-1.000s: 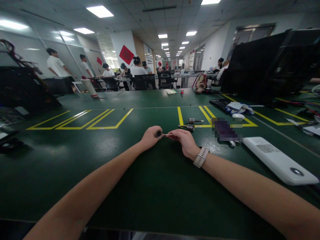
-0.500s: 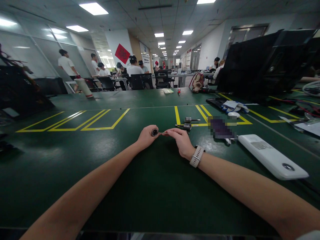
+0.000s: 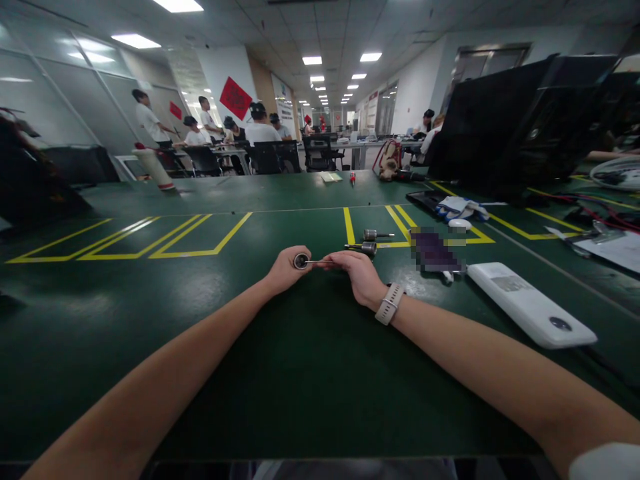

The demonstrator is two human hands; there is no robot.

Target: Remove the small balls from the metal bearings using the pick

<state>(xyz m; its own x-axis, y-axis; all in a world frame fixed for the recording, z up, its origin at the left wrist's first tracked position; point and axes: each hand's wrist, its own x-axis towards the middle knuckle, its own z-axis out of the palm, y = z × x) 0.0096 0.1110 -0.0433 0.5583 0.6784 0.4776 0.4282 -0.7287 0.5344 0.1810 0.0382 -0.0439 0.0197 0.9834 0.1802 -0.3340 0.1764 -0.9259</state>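
My left hand is closed around a hollow, cup-shaped metal bit that looks like a hole saw. Its round, dark open end faces me. From the right, my right hand, with a pale watch strap at the wrist, pinches a thin metal rod between fingers and thumb. The rod's left tip reaches the bit's open end; whether it goes inside I cannot tell. Just beyond my right hand, two similar bits with thin shanks lie on the table: a farther bit and a nearer bit.
On the green table, yellow tape marks boxes. To the right lie a blurred dark phone-like object, a white power bank-like device, a white oval case and gloves. A large black case stands behind. People sit farther back.
The view has shifted slightly. The rod's tip now overlaps the bit's open end, where before it met the edge. My right fingers lie flatter along the rod.
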